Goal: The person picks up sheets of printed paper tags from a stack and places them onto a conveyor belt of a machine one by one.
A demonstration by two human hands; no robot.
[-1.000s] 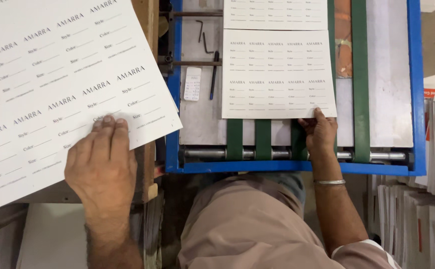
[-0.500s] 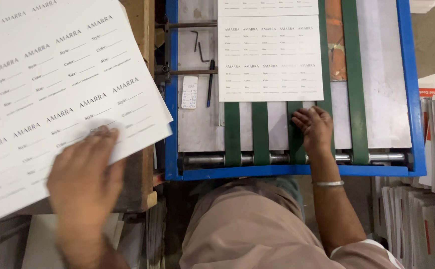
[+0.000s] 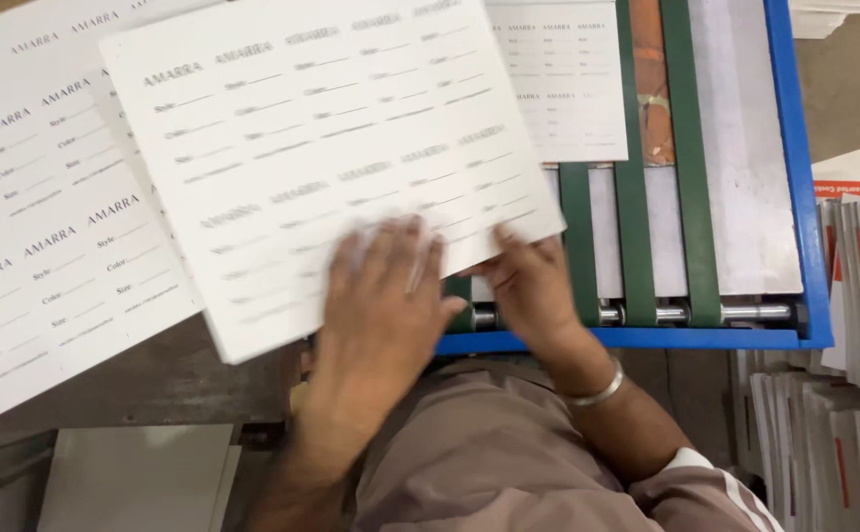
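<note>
A large white printed sheet point(image 3: 322, 148) with rows of grey label text is lifted and blurred in the middle of the view. My left hand point(image 3: 381, 296) lies flat on top of its near edge. My right hand point(image 3: 529, 281) grips the same edge from below, at the sheet's right corner; a metal bangle circles that wrist. Under the sheet to the left lies a stack of identical printed sheets point(image 3: 46, 246) on a wooden table. Another printed sheet point(image 3: 573, 89) rests further back on the conveyor.
A blue-framed conveyor point(image 3: 794, 197) with green belts point(image 3: 686, 197) and metal rollers stands ahead on the right. Piles of white and orange-edged papers point(image 3: 844, 345) lie at the right. A pale board point(image 3: 134, 478) sits low at the left.
My right hand has pulled a sheet off the conveyor and swung it leftward. My left hand left the stack and came onto that sheet. The camera has moved closer.
</note>
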